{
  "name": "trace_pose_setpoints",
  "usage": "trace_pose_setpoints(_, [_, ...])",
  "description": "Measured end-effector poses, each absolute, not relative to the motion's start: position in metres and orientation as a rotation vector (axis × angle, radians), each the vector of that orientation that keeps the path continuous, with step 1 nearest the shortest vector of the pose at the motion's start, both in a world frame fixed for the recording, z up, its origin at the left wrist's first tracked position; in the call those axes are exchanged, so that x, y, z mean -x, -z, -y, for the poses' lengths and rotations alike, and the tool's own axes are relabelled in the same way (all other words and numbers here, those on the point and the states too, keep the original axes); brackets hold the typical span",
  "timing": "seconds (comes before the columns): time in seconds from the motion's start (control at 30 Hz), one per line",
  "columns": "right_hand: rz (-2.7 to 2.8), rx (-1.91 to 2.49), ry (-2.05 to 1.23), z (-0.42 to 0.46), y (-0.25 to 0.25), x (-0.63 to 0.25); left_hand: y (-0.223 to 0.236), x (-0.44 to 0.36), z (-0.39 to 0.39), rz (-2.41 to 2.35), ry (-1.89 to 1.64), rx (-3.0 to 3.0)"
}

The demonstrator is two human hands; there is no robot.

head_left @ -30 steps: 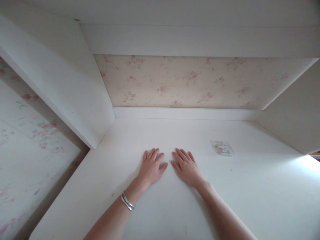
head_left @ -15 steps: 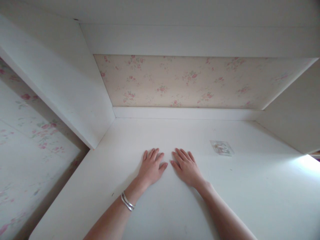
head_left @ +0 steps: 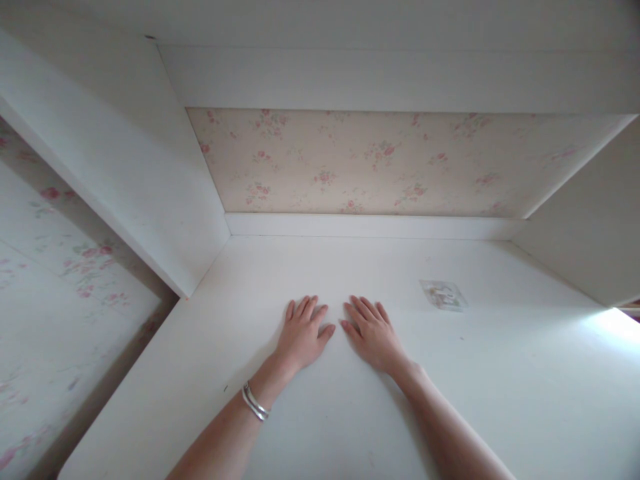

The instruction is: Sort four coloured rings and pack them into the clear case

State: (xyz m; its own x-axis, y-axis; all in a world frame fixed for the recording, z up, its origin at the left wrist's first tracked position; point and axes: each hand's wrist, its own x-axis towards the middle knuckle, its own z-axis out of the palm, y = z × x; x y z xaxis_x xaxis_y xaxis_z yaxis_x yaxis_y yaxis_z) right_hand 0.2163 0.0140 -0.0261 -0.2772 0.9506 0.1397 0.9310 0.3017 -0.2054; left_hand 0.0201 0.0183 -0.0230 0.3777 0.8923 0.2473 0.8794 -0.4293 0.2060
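Observation:
My left hand (head_left: 304, 337) lies palm down on the white desktop (head_left: 320, 427), its fingers a little apart and nothing in it. Two silver bangles (head_left: 255, 401) circle that wrist. Beside it, with a small gap between the thumbs, my right hand (head_left: 373, 335) also rests flat with its fingers spread and holds nothing. To the right of my right hand, a flat, clear plastic packet (head_left: 443, 295) lies on the desktop. What is inside the packet is too blurred to make out.
White side panels rise at the left (head_left: 125, 140) and right (head_left: 585, 227), with a white shelf (head_left: 375, 77) overhead. Flowered wallpaper (head_left: 350, 163) covers the back wall. The desktop's left edge runs diagonally beside a flowered wall. Bright light falls at the far right.

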Motion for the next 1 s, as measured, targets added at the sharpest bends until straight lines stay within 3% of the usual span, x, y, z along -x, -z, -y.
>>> trace_pose_setpoints(1.0, [2.337,1.715,-0.113,-0.0134,0.025,-0.2164,0.0207,-0.0202,-0.0176,-1.65,-0.476,-2.569])
